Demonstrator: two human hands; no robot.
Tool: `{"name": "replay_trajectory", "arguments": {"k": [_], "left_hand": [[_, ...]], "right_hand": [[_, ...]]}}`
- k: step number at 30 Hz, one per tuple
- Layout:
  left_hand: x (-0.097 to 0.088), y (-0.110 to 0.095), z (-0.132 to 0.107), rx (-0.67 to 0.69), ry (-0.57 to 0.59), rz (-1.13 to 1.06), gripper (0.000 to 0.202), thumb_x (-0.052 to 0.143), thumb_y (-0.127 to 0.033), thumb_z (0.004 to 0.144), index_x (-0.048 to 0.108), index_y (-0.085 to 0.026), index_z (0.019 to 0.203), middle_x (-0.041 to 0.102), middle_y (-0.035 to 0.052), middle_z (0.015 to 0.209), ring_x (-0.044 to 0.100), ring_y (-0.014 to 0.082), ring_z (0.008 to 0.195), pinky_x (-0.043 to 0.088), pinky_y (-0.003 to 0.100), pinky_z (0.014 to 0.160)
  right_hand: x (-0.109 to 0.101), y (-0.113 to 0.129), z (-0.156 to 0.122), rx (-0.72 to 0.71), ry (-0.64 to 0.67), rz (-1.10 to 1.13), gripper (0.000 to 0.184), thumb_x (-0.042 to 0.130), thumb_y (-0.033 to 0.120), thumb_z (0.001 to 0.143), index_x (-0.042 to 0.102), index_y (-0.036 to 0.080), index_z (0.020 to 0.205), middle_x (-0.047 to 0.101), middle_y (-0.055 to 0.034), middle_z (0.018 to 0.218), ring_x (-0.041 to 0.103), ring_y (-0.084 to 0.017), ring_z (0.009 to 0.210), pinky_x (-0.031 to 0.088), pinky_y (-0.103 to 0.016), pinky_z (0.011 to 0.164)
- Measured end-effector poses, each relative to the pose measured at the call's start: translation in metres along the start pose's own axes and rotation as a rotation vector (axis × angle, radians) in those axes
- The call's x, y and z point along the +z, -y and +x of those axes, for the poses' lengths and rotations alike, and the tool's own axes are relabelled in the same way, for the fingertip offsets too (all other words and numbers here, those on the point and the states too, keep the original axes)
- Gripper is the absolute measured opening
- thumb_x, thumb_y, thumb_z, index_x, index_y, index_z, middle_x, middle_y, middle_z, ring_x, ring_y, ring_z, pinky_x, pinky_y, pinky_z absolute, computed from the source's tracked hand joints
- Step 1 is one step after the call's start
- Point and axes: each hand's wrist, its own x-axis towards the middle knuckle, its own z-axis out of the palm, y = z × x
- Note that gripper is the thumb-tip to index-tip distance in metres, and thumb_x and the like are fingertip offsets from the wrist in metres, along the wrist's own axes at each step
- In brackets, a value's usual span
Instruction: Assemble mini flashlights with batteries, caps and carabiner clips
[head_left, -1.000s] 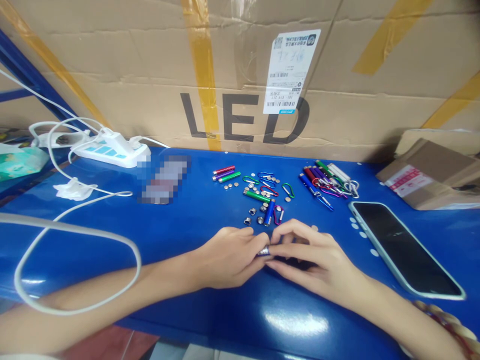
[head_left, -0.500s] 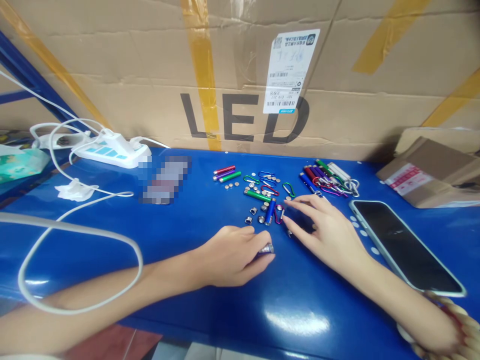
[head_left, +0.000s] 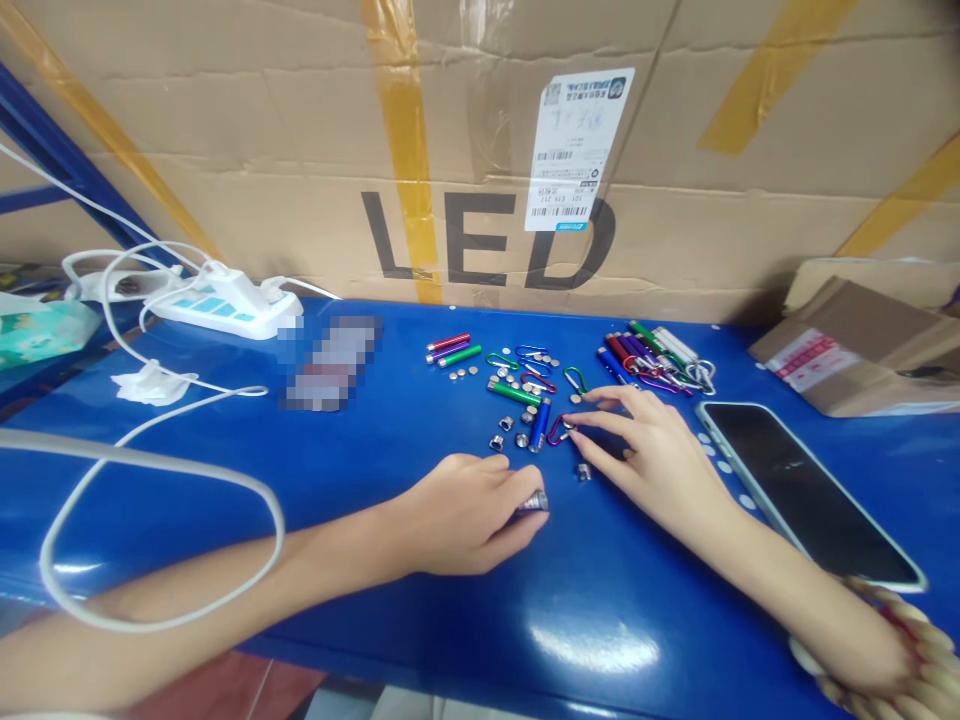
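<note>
My left hand (head_left: pixel 465 510) rests on the blue table (head_left: pixel 375 470), fingers curled round a small flashlight tube (head_left: pixel 534 502) whose silver end pokes out to the right. My right hand (head_left: pixel 649 450) lies flat with fingers stretched out, the fingertips at a red carabiner clip (head_left: pixel 556 430) beside a blue flashlight body (head_left: pixel 538 425). A small silver cap (head_left: pixel 583 472) sits just below those fingertips. Coloured tubes (head_left: pixel 452 349), button cells and clips lie scattered behind.
A bundle of finished keychain flashlights (head_left: pixel 656 358) lies at the back right. A phone (head_left: pixel 806 490) lies face up at right. A white power strip (head_left: pixel 225 305) and its cable (head_left: pixel 150 460) occupy the left. A big cardboard box (head_left: pixel 480 150) walls the back.
My right hand left the tube held in my left hand and reached forward to the loose parts, ending with its fingertips at the red clip. My left hand stayed put.
</note>
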Motion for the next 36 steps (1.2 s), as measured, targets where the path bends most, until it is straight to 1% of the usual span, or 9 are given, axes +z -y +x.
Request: {"name": "replay_trajectory", "arguments": {"k": [4, 10, 13, 16, 20, 24, 28, 33, 36], "left_hand": [[0.000, 0.000, 0.000, 0.006, -0.005, 0.005, 0.025, 0.028, -0.033, 0.094, 0.045, -0.019, 0.083, 0.058, -0.0001, 0.068, 0.055, 0.0138, 0.061, 0.042, 0.026, 0.058], [0.001, 0.000, 0.001, 0.018, -0.026, 0.008, 0.024, 0.029, -0.032, 0.094, 0.046, -0.019, 0.083, 0.058, -0.0002, 0.067, 0.055, 0.0138, 0.060, 0.041, 0.026, 0.058], [0.001, 0.000, 0.001, 0.020, -0.021, 0.010, 0.024, 0.029, -0.031, 0.094, 0.046, -0.019, 0.083, 0.058, 0.0002, 0.068, 0.056, 0.0141, 0.060, 0.042, 0.026, 0.058], [0.001, 0.000, 0.001, 0.021, -0.012, 0.014, 0.024, 0.028, -0.032, 0.094, 0.046, -0.019, 0.084, 0.058, 0.0006, 0.068, 0.057, 0.0147, 0.061, 0.042, 0.026, 0.058], [0.001, 0.000, 0.001, 0.022, -0.004, 0.017, 0.024, 0.028, -0.032, 0.094, 0.045, -0.019, 0.084, 0.058, 0.0012, 0.069, 0.057, 0.0151, 0.062, 0.043, 0.027, 0.058], [0.001, 0.000, 0.000, 0.022, -0.003, 0.026, 0.024, 0.028, -0.032, 0.094, 0.045, -0.018, 0.085, 0.059, 0.0009, 0.070, 0.057, 0.0144, 0.062, 0.043, 0.026, 0.058], [0.001, 0.000, 0.000, 0.025, 0.006, 0.031, 0.024, 0.028, -0.032, 0.094, 0.045, -0.018, 0.085, 0.059, 0.0009, 0.070, 0.057, 0.0147, 0.063, 0.043, 0.027, 0.058], [0.000, 0.000, 0.000, 0.020, 0.011, 0.039, 0.023, 0.029, -0.032, 0.094, 0.045, -0.019, 0.085, 0.059, 0.0005, 0.071, 0.057, 0.0142, 0.062, 0.042, 0.026, 0.057], [0.001, 0.000, 0.000, 0.031, -0.002, 0.041, 0.023, 0.029, -0.032, 0.094, 0.045, -0.018, 0.085, 0.059, 0.0006, 0.070, 0.057, 0.0140, 0.062, 0.042, 0.026, 0.058]], "right_hand": [[0.001, -0.004, 0.000, 0.001, -0.004, 0.000, 0.023, 0.055, 0.030, 0.087, 0.071, 0.020, 0.101, 0.060, -0.0095, 0.109, 0.057, -0.025, 0.100, 0.046, -0.045, 0.087], [0.000, -0.004, 0.001, 0.024, -0.019, 0.019, 0.018, 0.058, 0.032, 0.085, 0.073, 0.022, 0.085, 0.063, -0.0074, 0.103, 0.059, -0.024, 0.096, 0.047, -0.044, 0.086], [0.002, -0.004, 0.002, 0.047, 0.018, 0.075, 0.019, 0.058, 0.033, 0.085, 0.072, 0.023, 0.091, 0.063, -0.0076, 0.101, 0.060, -0.024, 0.096, 0.048, -0.044, 0.086], [0.004, -0.005, 0.002, 0.055, 0.025, 0.104, 0.023, 0.058, 0.035, 0.084, 0.072, 0.023, 0.097, 0.063, -0.0083, 0.103, 0.059, -0.025, 0.099, 0.049, -0.045, 0.087], [0.007, -0.003, 0.003, 0.035, 0.028, 0.138, 0.024, 0.058, 0.037, 0.084, 0.071, 0.023, 0.098, 0.063, -0.0089, 0.105, 0.058, -0.025, 0.101, 0.048, -0.046, 0.088], [0.007, -0.001, 0.004, 0.054, 0.011, 0.140, 0.021, 0.061, 0.036, 0.082, 0.072, 0.023, 0.093, 0.064, -0.0077, 0.102, 0.059, -0.024, 0.098, 0.049, -0.045, 0.087], [0.007, 0.003, 0.004, 0.077, -0.006, 0.149, 0.021, 0.062, 0.039, 0.081, 0.073, 0.022, 0.088, 0.065, -0.0066, 0.099, 0.060, -0.022, 0.095, 0.050, -0.042, 0.085], [0.010, 0.006, 0.006, 0.129, -0.025, 0.124, 0.018, 0.063, 0.040, 0.079, 0.073, 0.025, 0.083, 0.066, -0.0049, 0.097, 0.061, -0.023, 0.094, 0.049, -0.043, 0.084], [0.012, 0.005, 0.007, 0.175, -0.052, 0.167, 0.018, 0.064, 0.041, 0.078, 0.073, 0.026, 0.078, 0.068, -0.0042, 0.094, 0.063, -0.023, 0.091, 0.049, -0.043, 0.084]]}}
